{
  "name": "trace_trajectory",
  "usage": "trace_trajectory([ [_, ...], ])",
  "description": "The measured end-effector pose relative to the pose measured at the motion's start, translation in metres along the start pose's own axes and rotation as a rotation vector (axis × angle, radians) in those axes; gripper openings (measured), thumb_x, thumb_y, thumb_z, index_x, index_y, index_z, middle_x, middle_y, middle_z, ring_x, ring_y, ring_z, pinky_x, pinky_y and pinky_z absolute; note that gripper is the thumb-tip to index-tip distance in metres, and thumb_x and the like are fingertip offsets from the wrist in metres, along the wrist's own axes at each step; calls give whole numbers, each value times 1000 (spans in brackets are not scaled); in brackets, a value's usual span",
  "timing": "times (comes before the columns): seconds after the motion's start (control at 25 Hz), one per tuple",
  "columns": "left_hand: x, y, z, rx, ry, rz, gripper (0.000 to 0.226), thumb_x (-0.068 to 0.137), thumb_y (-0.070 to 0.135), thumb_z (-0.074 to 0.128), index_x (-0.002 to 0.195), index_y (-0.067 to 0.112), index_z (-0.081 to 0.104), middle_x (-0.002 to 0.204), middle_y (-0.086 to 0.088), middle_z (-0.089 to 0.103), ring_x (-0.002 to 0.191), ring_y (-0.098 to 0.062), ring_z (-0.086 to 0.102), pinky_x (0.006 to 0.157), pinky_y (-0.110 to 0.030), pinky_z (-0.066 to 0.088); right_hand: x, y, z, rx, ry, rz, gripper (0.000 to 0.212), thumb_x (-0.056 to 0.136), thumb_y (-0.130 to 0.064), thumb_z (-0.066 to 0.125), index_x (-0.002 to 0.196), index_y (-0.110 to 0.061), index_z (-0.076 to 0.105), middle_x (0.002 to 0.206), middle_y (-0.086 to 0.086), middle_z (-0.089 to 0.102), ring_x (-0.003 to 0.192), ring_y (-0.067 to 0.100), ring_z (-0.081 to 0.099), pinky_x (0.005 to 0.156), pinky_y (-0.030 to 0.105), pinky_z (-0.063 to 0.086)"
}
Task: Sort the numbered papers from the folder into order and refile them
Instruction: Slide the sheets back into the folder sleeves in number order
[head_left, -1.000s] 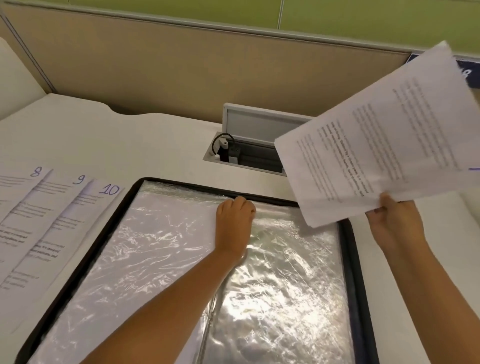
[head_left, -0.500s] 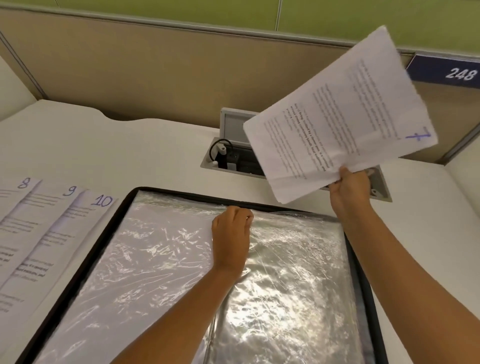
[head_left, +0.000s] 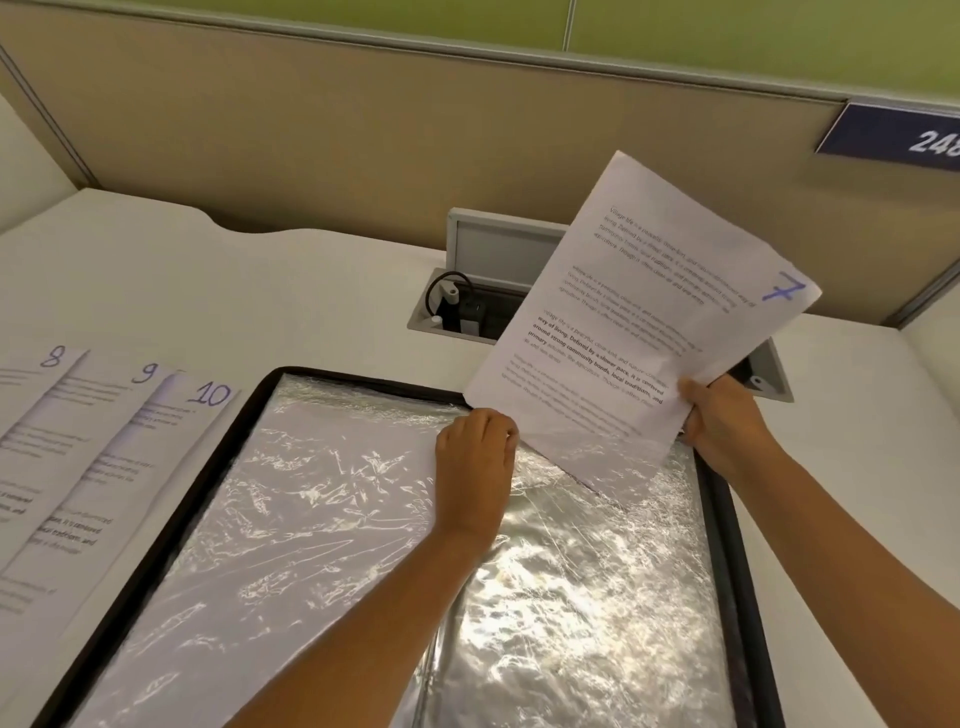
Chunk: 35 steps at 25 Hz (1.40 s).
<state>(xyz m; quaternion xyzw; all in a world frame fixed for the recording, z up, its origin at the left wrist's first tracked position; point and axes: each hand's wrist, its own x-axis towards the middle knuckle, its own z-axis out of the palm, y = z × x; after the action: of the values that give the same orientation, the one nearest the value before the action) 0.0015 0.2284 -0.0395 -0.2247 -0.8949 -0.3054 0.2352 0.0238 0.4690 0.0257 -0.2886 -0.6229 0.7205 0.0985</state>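
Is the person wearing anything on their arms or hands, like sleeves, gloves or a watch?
No. Both forearms are bare as far as the picture shows, with no sleeves. The left hand and right hand have no gloves, rings, watch or bracelets showing.

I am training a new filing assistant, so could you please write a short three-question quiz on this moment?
1. True or false: the right hand holds the sheet marked 7.
2. Which numbers show on the sheets lying left of the folder? A) 8, 9, 10 B) 1, 2, 3 C) 4, 5, 6
3. Fill in: the left hand rests at the top edge of a clear plastic ____.

Key: 1 true; 2 A; 3 sleeve.
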Motion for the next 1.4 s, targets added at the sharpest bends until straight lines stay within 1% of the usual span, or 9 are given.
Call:
trace_trajectory([
  [0.04, 1, 0, 0, 7, 1, -1, 6, 85, 17, 56, 84, 15, 62, 82, 2, 59, 71, -17, 52, 69, -34, 48, 2, 1, -3, -8, -15, 5, 40, 100, -3, 36, 137, -14, 41, 121, 3, 59, 96, 16, 61, 64, 33, 58],
  [0.12, 2, -2, 1, 18, -5, -2, 7, 84, 19, 58, 88, 15, 62, 84, 2, 61, 75, -18, 53, 71, -35, 49, 6, 1, -8, 30, -40, -9, 42, 99, -1, 36, 140, -11, 39, 128, 4, 55, 102, 15, 60, 76, 30, 57],
  [0.24, 6, -1, 2, 38, -36, -11, 26, 77, 24, 70, 101, 16, 64, 94, 3, 64, 85, -19, 56, 82, -30, 39, 9, -8, -15, 23, -31, -38, 42, 99, 0, 36, 140, -8, 39, 129, 5, 54, 101, 13, 59, 83, 31, 55],
  [0.32, 5, 1, 2, 61, -41, 0, 24, 74, 22, 76, 95, 18, 66, 90, 4, 64, 83, -18, 55, 80, -27, 36, 11, -11, -16, -21, -24, -57, 41, 99, -1, 36, 139, -7, 41, 127, 4, 54, 98, 13, 60, 89, 34, 51],
  [0.44, 0, 3, 0, 72, -40, 10, 13, 74, 14, 78, 80, 16, 66, 83, 1, 61, 74, -18, 55, 68, -31, 46, 14, -14, -20, -76, -10, -69, 41, 99, 0, 37, 139, -6, 40, 128, 4, 53, 108, 20, 55, 94, 37, 43],
  [0.64, 2, 5, -2, -74, -31, -39, 12, 77, 2, 72, 80, 9, 63, 85, -5, 58, 71, -18, 55, 56, -36, 52, 18, -10, -22, -174, -15, -63, 41, 98, 0, 38, 139, -4, 40, 129, 5, 52, 114, 24, 52, 95, 40, 44],
  [0.8, 3, 5, -3, -44, -24, -18, 20, 72, 0, 76, 78, 10, 60, 82, -4, 57, 64, -17, 53, 51, -36, 50, 21, -10, -27, -177, -26, -63, 41, 98, 0, 38, 139, -3, 41, 131, 9, 53, 115, 27, 52, 95, 42, 44],
  [1.24, 3, 6, -4, -72, -5, -28, 17, 74, 1, 74, 80, 11, 62, 82, -3, 58, 66, -16, 53, 53, -36, 50, 31, -24, -32, -205, -43, -83, 41, 98, 1, 40, 138, -3, 41, 130, 10, 53, 117, 29, 52, 98, 45, 43],
  [1.4, 3, 6, -2, -66, 16, -24, 15, 75, -1, 71, 80, 10, 63, 82, -4, 59, 67, -17, 54, 53, -36, 51, 31, -16, -24, -333, -82, -73, 39, 98, 0, 41, 137, -3, 43, 125, 9, 54, 113, 29, 53, 96, 47, 45],
])
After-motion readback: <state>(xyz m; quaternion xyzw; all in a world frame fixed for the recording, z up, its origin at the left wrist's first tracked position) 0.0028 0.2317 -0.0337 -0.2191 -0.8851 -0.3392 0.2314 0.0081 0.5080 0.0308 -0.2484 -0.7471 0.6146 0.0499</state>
